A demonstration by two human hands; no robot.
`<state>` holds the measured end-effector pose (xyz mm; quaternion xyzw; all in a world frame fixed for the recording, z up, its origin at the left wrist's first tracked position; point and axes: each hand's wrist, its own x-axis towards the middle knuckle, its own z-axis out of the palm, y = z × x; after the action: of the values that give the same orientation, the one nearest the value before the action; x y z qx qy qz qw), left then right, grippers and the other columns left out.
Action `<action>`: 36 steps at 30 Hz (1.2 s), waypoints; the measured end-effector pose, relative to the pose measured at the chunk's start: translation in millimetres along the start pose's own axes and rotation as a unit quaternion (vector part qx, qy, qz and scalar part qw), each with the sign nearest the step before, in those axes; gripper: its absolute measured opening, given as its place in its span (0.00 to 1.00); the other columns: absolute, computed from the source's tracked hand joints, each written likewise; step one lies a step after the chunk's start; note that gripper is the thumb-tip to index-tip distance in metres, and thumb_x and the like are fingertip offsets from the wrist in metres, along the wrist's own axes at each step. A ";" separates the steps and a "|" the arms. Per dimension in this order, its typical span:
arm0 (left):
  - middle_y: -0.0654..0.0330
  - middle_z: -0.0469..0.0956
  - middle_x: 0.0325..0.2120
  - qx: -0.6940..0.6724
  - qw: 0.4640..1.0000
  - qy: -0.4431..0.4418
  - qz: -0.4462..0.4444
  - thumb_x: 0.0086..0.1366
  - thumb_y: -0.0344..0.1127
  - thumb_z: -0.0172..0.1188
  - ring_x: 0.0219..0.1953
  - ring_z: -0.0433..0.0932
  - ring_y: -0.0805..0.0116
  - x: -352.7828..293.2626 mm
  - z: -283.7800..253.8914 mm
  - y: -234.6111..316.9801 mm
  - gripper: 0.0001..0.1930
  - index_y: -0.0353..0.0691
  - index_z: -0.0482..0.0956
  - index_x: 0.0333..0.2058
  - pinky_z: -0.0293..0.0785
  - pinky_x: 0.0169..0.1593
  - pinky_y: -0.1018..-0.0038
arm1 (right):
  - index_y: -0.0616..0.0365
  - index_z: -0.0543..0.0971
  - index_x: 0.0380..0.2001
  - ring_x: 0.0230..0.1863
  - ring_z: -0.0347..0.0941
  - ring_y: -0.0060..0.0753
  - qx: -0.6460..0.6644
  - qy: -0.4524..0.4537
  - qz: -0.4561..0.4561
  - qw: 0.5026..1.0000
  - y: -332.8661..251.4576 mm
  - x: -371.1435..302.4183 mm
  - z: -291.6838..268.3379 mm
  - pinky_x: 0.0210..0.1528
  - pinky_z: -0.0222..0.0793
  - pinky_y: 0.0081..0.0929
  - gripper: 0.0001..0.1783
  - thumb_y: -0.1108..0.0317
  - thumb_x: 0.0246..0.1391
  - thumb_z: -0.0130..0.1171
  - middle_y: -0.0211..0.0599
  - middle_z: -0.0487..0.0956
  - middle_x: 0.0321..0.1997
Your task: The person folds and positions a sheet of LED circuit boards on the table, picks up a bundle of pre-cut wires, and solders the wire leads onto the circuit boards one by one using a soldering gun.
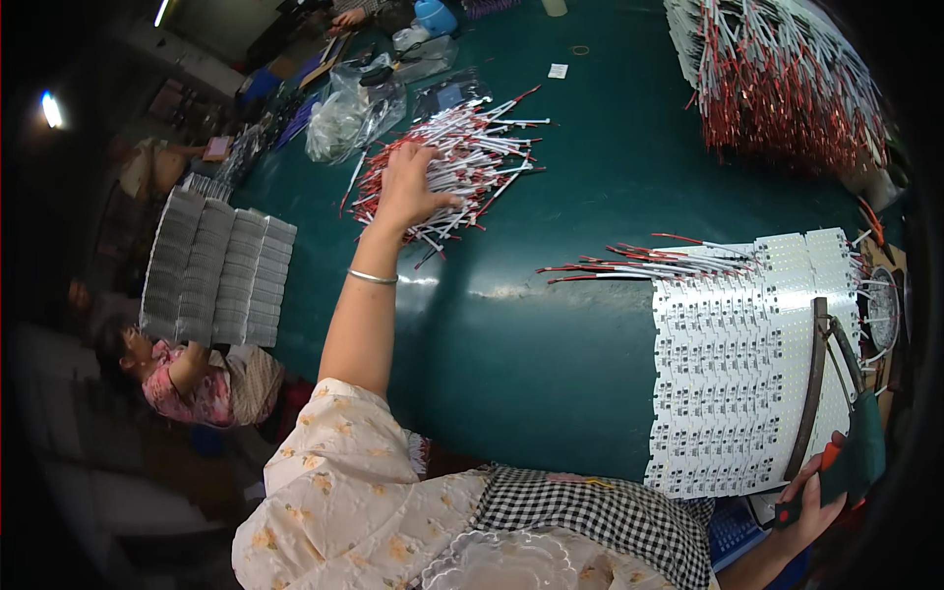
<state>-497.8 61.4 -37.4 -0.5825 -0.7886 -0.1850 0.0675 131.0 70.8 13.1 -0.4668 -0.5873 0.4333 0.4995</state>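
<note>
My left hand [407, 189] reaches out over a heap of wires [482, 162], white with red ends. Its fingers bend down onto the heap and the thumb stands apart; no wire is visibly gripped. At the lower right, my right hand [812, 503] is wrapped around the handle of a green soldering gun [854, 457] with an orange trigger. To the left of that tool lies a sheet of white circuit boards [713, 393] in rows with small dark parts. Several red-and-white wires [659, 264] lie across the sheet's far left corner.
A large bundle of red-and-white wires [787, 88] fills the far right of the green table [551, 364]. Stacked grey-white boards [216, 265] stand at the left edge, beside a person [211, 388]. Clear plastic bags [354, 113] lie beyond the heap. Orange-handled pliers [873, 226] lie at right.
</note>
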 end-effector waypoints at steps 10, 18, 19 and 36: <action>0.57 0.70 0.45 0.125 0.991 -0.042 -0.035 0.54 0.39 0.67 0.50 0.68 0.54 -29.8 10.3 -17.2 0.20 0.39 0.74 0.43 0.65 0.50 0.55 | 0.74 0.60 0.60 0.16 0.63 0.16 0.013 -0.013 -0.008 1.000 -20.5 -30.0 18.0 0.16 0.60 0.13 0.34 0.70 0.53 0.56 0.39 0.72 0.34; 0.58 0.80 0.36 0.072 0.987 0.142 -0.008 0.53 0.26 0.58 0.47 0.75 0.58 -50.5 5.3 -41.7 0.13 0.39 0.78 0.39 0.59 0.52 0.56 | 0.74 0.59 0.61 0.17 0.63 0.16 -0.003 -0.011 -0.019 1.000 -21.0 -40.3 -3.9 0.16 0.60 0.13 0.34 0.70 0.54 0.56 0.39 0.73 0.34; 0.58 0.80 0.36 0.070 0.987 0.143 -0.008 0.53 0.26 0.58 0.47 0.75 0.58 -51.8 6.8 -43.2 0.13 0.39 0.78 0.39 0.59 0.52 0.56 | 0.74 0.59 0.61 0.17 0.62 0.16 -0.003 -0.004 -0.020 1.000 -21.7 -41.2 -4.8 0.16 0.60 0.13 0.34 0.70 0.54 0.56 0.38 0.72 0.34; 0.63 0.74 0.22 -0.668 0.703 0.204 -0.133 0.64 0.29 0.61 0.19 0.73 0.71 -104.0 -6.2 139.4 0.17 0.36 0.66 0.48 0.72 0.25 0.74 | 0.75 0.58 0.61 0.18 0.62 0.17 -0.086 -0.001 -0.066 0.994 -39.7 -34.8 -49.0 0.18 0.59 0.15 0.32 0.68 0.58 0.54 0.37 0.70 0.35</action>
<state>-334.5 1.4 -35.4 -0.3118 -0.4950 -0.7845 -0.2058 177.3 31.2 51.6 -0.4678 -0.6521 0.3479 0.4846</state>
